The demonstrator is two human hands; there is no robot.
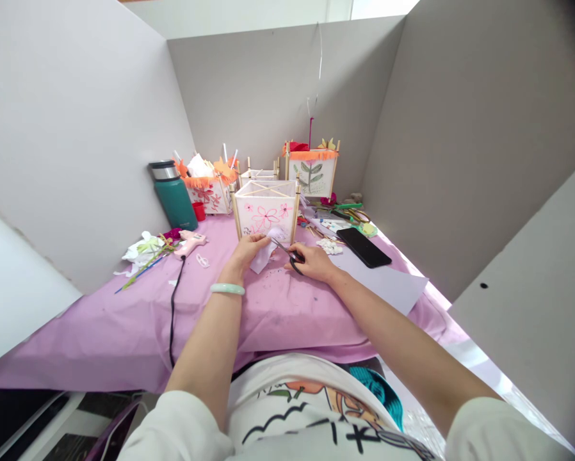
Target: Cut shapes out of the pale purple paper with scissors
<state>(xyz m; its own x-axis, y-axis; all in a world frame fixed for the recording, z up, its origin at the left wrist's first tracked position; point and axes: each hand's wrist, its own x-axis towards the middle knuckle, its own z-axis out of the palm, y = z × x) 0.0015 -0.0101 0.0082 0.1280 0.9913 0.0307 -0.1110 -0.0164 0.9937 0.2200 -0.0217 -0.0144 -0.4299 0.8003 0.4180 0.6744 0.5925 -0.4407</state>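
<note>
My left hand (pixel 247 251), with a pale green bangle at the wrist, pinches a small piece of pale lilac paper (pixel 262 258). In my right hand (pixel 313 261) is a pair of scissors (pixel 294 257) with dark handles, its blades pointing left at the paper's edge. Whether the blades are parted I cannot tell. Just behind both hands stands a square lantern (pixel 266 211) with wooden corner sticks and white sides, drawn with pink flowers. The paper partly covers its lower front.
A teal bottle (pixel 176 202) and a pink glue gun (pixel 190 243) with a black cord are at left. More decorated lanterns (pixel 311 174) stand behind. On the right lie a black phone (pixel 364 247), a large paper sheet (pixel 388 286) and craft scraps. Grey panels (pixel 287 89) enclose the table.
</note>
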